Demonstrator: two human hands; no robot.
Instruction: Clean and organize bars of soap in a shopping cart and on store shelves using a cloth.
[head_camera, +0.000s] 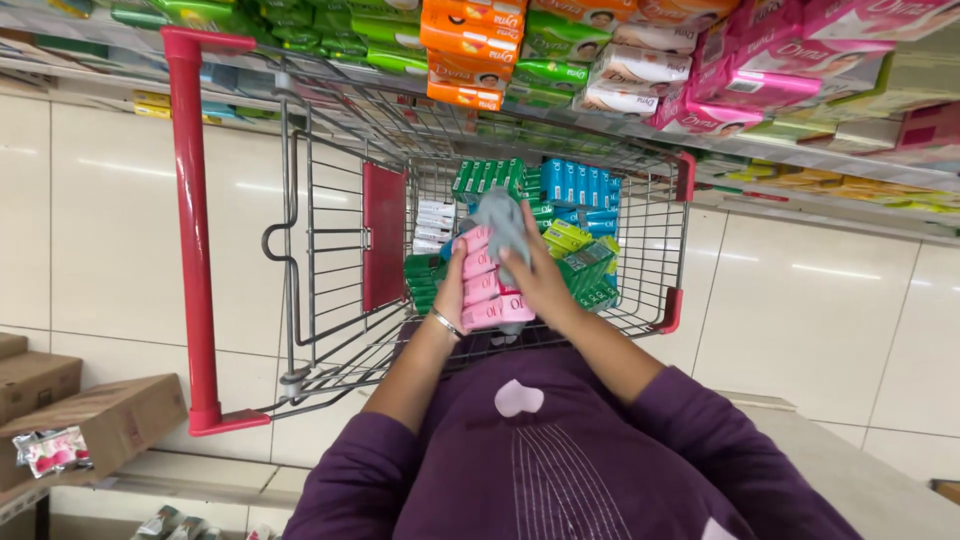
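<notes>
Head view: pink soap bars (487, 285) stacked against cupped left hand (452, 292), grey cloth (503, 225) gripped in right hand (543, 285).

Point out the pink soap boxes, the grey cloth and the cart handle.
pink soap boxes (484, 285), head view, middle of the stack
grey cloth (503, 222), head view, its upper fold
cart handle (192, 230), head view, mid red bar

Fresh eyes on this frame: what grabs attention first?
Dead centre, the left hand holds a stack of pink soap packs while the right hand presses a grey cloth against them. Beneath the hands sits a wire shopping cart with a red handle, loaded with green and blue boxes. Along the top runs a shelf packed with orange, green and pink soap packs.
</notes>
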